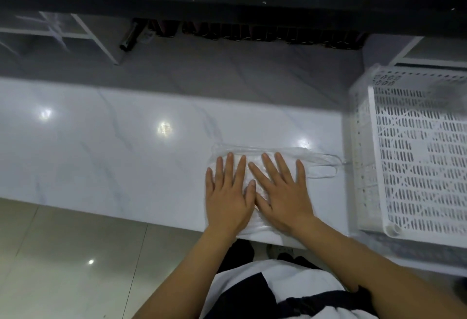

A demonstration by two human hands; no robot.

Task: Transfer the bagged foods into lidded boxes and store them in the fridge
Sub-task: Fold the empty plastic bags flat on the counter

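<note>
A clear, empty-looking plastic bag lies flat on the white marble counter near its front edge, its handle loops pointing right. My left hand and my right hand press down on it side by side, palms flat and fingers straight and spread. Most of the bag is hidden under the hands. No lidded box or food shows in view.
A white perforated plastic basket stands at the counter's right end, close to the bag's handles. Beyond the counter are a grey floor strip, white shelf frames and a dark row of bottles. Tiled floor lies below left.
</note>
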